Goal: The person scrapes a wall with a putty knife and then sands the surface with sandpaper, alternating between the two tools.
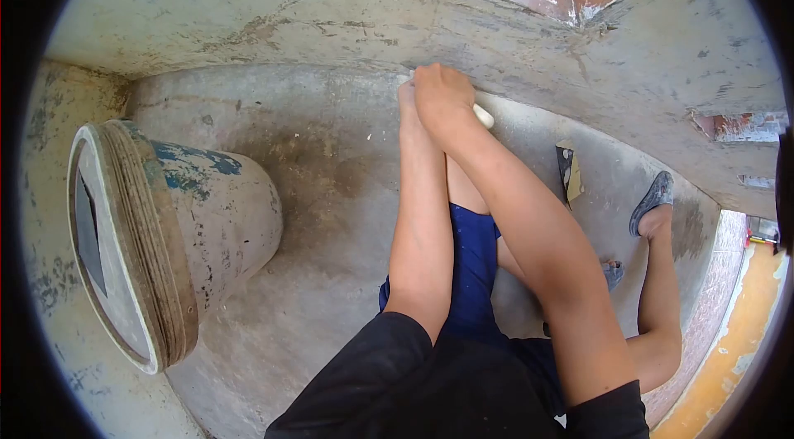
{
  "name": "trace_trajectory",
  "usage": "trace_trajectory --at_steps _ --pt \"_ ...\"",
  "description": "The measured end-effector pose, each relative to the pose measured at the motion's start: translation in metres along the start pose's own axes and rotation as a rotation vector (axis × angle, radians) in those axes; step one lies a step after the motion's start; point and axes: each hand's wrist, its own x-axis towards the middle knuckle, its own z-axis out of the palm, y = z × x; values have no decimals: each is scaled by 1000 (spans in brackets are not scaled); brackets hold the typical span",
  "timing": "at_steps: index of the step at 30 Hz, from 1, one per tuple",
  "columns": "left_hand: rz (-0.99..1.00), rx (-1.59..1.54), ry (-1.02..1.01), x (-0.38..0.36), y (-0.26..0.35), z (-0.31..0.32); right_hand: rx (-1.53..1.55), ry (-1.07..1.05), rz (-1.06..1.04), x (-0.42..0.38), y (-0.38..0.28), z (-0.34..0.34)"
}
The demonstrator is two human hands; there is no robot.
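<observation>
My right hand (444,94) is closed at the foot of the wall, around a tool whose rounded off-white handle (484,116) sticks out beside the wrist. The working end of that tool is hidden under the fingers. Close against it on the left is my left hand (408,95), largely covered by the right one, so its fingers do not show. Both hands are where the floor (331,191) meets the stained wall (347,17).
A large paint-smeared bucket (219,216) stands at left, a dark flat piece (89,232) on its lid. On the floor to the right lies a small black-and-tan piece (568,172), near my shoe (652,201). A step edge (703,340) runs along the right.
</observation>
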Motion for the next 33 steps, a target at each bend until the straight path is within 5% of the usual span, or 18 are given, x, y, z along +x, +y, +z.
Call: trace_trajectory --at_steps 10,13,15,17,19,21,23,24,33 --pt "-81 8 54 3 -8 32 204 -22 46 -22 45 -16" --pt "15 21 70 -10 -19 53 240 -155 -57 -26 84 -1" --pt "-49 108 144 -25 -21 66 454 47 -330 -52 112 12" --pt "-121 199 218 -41 -33 71 680 -153 -137 -89 122 -15" --pt "-160 291 64 -49 -56 76 901 -345 58 -111 134 -21" --pt "-125 287 144 -31 -101 66 693 132 -122 -120 154 0" --pt "314 579 228 -40 -125 66 756 168 -81 -127 162 2" --pt "380 606 264 -59 -122 79 823 204 -38 -131 165 4" --pt "226 543 78 -110 -103 102 956 227 211 -135 171 -10"
